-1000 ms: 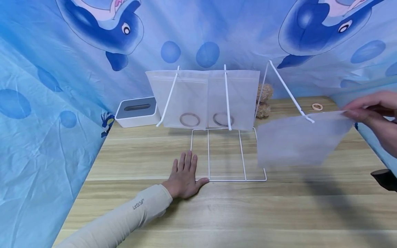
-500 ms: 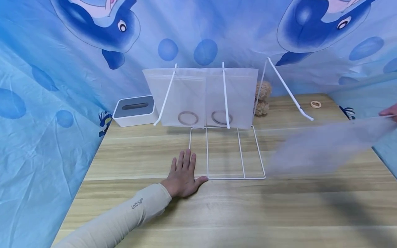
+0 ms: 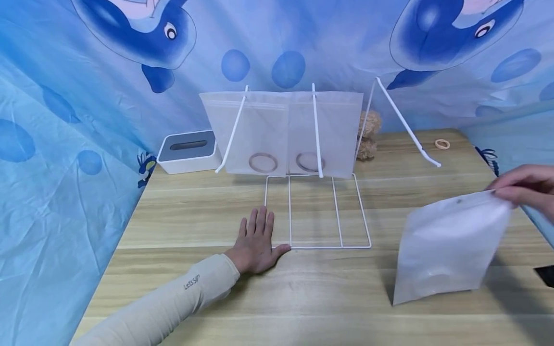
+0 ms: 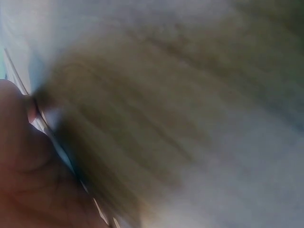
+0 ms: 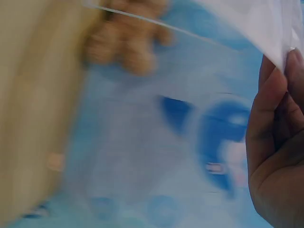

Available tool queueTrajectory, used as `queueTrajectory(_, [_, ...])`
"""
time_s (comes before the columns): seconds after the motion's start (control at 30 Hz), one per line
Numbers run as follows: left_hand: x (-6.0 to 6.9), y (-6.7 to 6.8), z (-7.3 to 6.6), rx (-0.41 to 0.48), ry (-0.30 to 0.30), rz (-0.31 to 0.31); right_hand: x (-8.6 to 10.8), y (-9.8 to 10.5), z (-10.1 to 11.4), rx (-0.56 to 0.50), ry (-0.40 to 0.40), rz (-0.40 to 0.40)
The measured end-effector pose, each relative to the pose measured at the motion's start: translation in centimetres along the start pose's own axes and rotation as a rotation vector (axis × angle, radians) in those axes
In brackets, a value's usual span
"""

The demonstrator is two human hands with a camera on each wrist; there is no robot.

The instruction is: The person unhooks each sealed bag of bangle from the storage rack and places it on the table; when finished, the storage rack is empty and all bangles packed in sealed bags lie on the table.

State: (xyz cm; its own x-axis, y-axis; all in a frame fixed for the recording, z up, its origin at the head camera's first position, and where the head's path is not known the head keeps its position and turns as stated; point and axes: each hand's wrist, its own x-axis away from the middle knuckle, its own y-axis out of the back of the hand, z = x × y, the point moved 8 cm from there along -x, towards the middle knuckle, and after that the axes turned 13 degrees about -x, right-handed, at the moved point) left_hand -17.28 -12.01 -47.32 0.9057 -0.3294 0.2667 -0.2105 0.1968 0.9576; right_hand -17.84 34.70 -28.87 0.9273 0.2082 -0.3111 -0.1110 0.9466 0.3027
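My left hand (image 3: 255, 247) lies with spread fingers at the front left corner of a white wire rack's base (image 3: 322, 248), thumb on the front wire. My right hand (image 3: 528, 187) pinches the top right corner of a frosted white zip bag (image 3: 450, 245), off to the right of the rack. A small hole shows near that bag's upper edge, and a faint round shape near its bottom. Two similar bags, a left one (image 3: 264, 129) and a right one (image 3: 339, 125), hang from the rack's left and middle prongs. Each has a ring outline low down. The right prong (image 3: 404, 117) carries no bag.
A white tissue box (image 3: 190, 154) with a grey top stands at the back left. Behind the rack sits a brown plush toy (image 3: 369, 137). A wooden ring (image 3: 442, 144) lies at the back right. A dark object (image 3: 546, 275) shows at the right edge.
My right hand drew the bag rightward away from the right prong, then brought it lower and closer, where it now hangs upright. My left hand has stayed on the rack base.
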Motion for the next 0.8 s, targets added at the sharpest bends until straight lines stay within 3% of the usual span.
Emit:
queueTrajectory(0.07, [0.1,0.2,0.0,-0.004,0.002,0.001,0.0,-0.7,-1.3,0.085,0.0,-0.037])
queueTrajectory(0.13, [0.2,0.4,-0.1,-0.005,0.001,0.002,-0.5,-1.0,-3.0,0.196,-0.049,-0.021])
queueTrajectory(0.27, [0.1,0.1,-0.1,-0.012,-0.004,-0.009,-2.3,-0.9,-6.5,0.374,-0.198,0.023])
queueTrajectory(0.37, [-0.2,-0.3,0.0,-0.021,-0.002,-0.018,-4.0,-0.9,-9.1,0.374,-0.265,0.068])
queueTrajectory(0.57, [-0.6,-0.9,0.1,-0.016,0.0,-0.037,-6.9,-0.5,-13.9,0.305,-0.375,0.076])
queueTrajectory(0.8, [-0.4,-0.5,0.1,-0.029,0.006,-0.018,-10.1,-0.9,-17.1,0.329,-0.379,0.06])
